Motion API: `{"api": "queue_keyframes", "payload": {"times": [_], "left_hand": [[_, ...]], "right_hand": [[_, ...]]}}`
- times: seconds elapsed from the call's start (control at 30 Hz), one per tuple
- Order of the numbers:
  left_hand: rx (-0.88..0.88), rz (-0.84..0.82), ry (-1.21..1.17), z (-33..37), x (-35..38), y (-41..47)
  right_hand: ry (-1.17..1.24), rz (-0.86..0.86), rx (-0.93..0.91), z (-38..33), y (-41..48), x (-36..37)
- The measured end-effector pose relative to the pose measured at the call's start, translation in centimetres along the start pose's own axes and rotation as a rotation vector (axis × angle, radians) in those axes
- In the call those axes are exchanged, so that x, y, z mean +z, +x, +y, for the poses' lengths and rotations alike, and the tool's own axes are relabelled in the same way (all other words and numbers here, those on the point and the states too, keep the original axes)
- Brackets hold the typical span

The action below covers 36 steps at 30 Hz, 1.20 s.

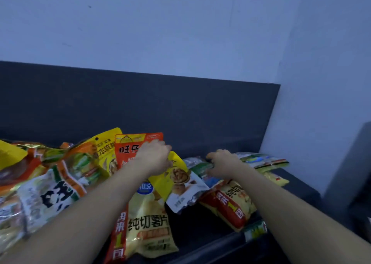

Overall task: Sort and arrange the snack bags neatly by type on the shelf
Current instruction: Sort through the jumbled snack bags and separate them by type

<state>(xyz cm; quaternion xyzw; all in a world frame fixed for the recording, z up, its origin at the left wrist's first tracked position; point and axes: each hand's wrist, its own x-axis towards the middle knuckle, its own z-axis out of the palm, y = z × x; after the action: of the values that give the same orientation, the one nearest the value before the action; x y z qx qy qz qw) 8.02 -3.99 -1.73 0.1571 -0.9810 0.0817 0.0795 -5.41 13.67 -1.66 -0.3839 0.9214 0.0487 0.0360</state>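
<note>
Several snack bags lie jumbled on a dark shelf. My left hand grips the top of a yellow walnut bag, in front of an upright orange-red bag. My right hand rests with curled fingers on a row of green and white bags at the back right; whether it grips one is unclear. Two yellow potato-chip bags with red side bands lie in front, one under my left forearm, one under my right.
A heap of mixed bags, among them a white bag with bold black characters, fills the left of the shelf. A dark back panel rises behind. A pale wall closes the right side, with a grey object beside the shelf end.
</note>
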Motion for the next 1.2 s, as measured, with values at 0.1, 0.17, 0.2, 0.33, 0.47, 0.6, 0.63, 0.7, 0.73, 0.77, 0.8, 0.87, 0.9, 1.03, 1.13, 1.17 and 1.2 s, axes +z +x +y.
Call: {"api": "queue_keyframes", "payload": {"times": [0.1, 0.17, 0.2, 0.33, 0.47, 0.6, 0.63, 0.7, 0.73, 0.77, 0.8, 0.87, 0.9, 1.03, 1.13, 1.17, 1.2], "left_hand": [[0.021, -0.050, -0.015, 2.8, 1.3, 1.0], [0.025, -0.124, -0.048, 4.5, 2.3, 1.4], [0.015, -0.187, -0.081, 5.1, 2.9, 1.5], [-0.027, -0.477, -0.132, 6.8, 4.6, 1.3], [-0.037, -0.541, -0.065, 7.7, 4.7, 1.7], [0.020, -0.501, -0.102, 6.5, 4.1, 2.6], [0.016, -0.509, -0.133, 5.9, 3.7, 2.9], [0.005, -0.488, -0.217, 5.1, 2.3, 3.3], [0.002, -0.435, -0.241, 4.8, 1.4, 3.6], [-0.003, -0.355, -0.244, 4.7, 0.5, 3.9], [-0.016, -0.248, -0.229, 4.6, -0.3, 4.1], [-0.082, -0.013, -0.213, 4.1, -1.7, 4.3], [-0.118, 0.082, -0.229, 3.6, -2.2, 4.3], [-0.260, 0.347, -0.419, 0.6, -4.4, 3.6], [-0.314, 0.469, -0.730, -2.5, -6.2, 2.5], [-0.327, 0.495, -0.850, -3.6, -6.6, 2.0], [-0.356, 0.506, -0.970, -4.7, -7.0, 1.4]], "right_hand": [[-0.012, -0.022, -0.027, 2.5, -0.1, 1.4], [-0.011, -0.051, -0.031, 3.8, 0.0, 2.4], [-0.018, -0.066, -0.033, 4.3, 0.1, 2.9], [0.079, -0.166, -0.029, 6.0, 0.9, 4.9], [0.154, -0.217, -0.049, 6.4, 1.7, 6.0], [0.146, -0.278, -0.075, 6.7, 2.0, 5.2], [0.150, -0.258, -0.106, 6.8, 2.0, 4.9], [0.124, -0.162, -0.164, 6.7, 1.8, 4.5], [0.087, -0.104, -0.187, 6.7, 1.9, 4.4], [0.043, -0.055, -0.205, 6.7, 2.0, 4.6], [0.001, -0.018, -0.219, 6.7, 2.1, 4.7], [-0.020, 0.055, -0.229, 6.7, 2.6, 4.8], [0.000, 0.088, -0.224, 6.6, 2.7, 4.8], [0.108, 0.249, -0.195, 5.3, 3.7, 4.6], [0.198, 0.464, -0.155, 3.8, 4.3, 4.0], [0.228, 0.562, -0.144, 3.3, 4.5, 3.7], [0.273, 0.651, -0.123, 2.7, 4.7, 3.3]]}}
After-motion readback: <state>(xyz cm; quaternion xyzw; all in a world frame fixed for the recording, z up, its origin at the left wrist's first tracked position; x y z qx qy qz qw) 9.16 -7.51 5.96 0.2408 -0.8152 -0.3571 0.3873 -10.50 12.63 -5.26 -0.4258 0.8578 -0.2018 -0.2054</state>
